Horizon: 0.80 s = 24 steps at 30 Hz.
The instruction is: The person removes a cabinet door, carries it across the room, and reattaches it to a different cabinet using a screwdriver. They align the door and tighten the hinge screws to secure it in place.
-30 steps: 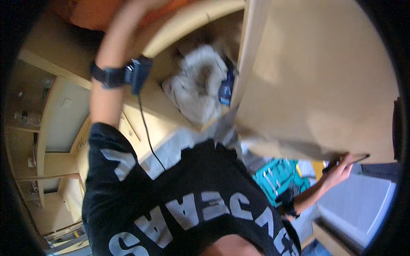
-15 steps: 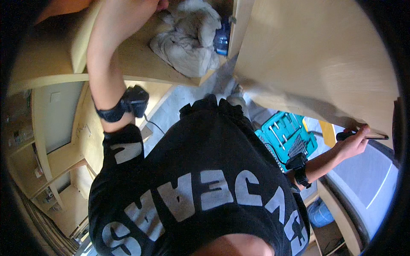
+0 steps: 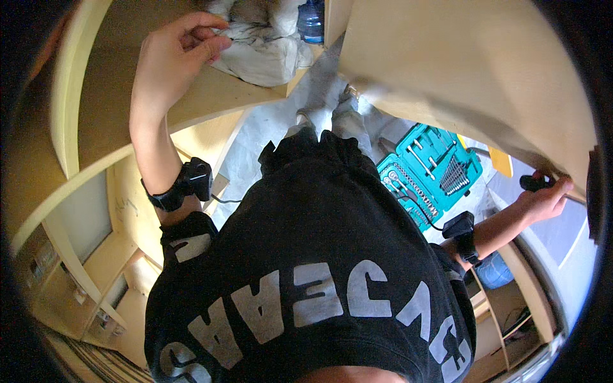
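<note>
My left hand (image 3: 179, 60) is raised over the shelf of an open wooden cabinet (image 3: 191, 105), beside a crumpled pale cloth (image 3: 262, 60). Its thumb and fingers are pinched together; whatever may be between them is too small to name. Far out on the right, my right hand (image 3: 548, 199) is closed round a black-handled screwdriver (image 3: 535, 183) at the lower edge of a wooden door panel (image 3: 460, 64). The screwdriver's shaft is mostly hidden now, though the earlier head view shows it dark and thin.
An open teal tool case (image 3: 431, 167) with sockets and bits lies on the floor right of my legs. A yellow object (image 3: 501, 163) is beyond it. A blue bottle (image 3: 311, 22) stands by the cloth. Lower right, a blue container (image 3: 493, 271) sits in a wooden shelf unit.
My left hand has come down and back from the cabinet's depth, so its pinched fingers now show. My right hand has shifted slightly outward with the screwdriver. The whole view has tilted.
</note>
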Available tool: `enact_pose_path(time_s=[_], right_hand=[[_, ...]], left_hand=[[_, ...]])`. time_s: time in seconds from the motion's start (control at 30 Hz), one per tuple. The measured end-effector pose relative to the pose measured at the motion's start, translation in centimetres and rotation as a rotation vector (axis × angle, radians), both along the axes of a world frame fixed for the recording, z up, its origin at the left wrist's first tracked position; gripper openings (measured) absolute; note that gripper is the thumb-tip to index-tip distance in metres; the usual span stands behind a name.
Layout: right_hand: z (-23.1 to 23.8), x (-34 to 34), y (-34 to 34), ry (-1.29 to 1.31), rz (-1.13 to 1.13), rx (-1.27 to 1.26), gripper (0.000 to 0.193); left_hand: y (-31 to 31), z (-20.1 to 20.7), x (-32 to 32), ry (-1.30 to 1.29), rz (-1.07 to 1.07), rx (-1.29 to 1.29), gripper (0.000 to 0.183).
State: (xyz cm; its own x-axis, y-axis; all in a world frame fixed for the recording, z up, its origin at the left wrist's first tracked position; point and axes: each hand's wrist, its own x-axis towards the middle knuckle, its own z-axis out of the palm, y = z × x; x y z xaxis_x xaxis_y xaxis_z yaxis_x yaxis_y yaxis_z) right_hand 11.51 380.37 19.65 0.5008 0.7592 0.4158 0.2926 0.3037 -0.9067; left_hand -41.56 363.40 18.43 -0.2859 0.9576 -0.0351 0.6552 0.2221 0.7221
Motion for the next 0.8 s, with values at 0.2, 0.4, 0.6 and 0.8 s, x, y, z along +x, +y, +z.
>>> enact_pose_path(time_s=[0.2,0.4,0.6,0.8], right_hand=[[0.3,-1.2,0.0,-0.077,-0.036,0.024,0.029],[0.6,-2.7,-0.6,-0.074,-0.004,0.021,0.034],[1.0,-4.0,-0.9,-0.137,0.012,0.019,0.036],[1.2,-4.4,-0.7,-0.139,0.039,0.026,0.036]], left_hand=[[2.1,-2.2,0.3,-0.113,-0.016,-0.11,0.015],[3.7,-3.5,1.3,-0.206,-0.012,-0.164,0.02],[4.5,-3.6,2.3,-0.302,-0.038,-0.108,0.016],[4.5,-3.9,1.7,-0.12,-0.038,0.001,0.013]])
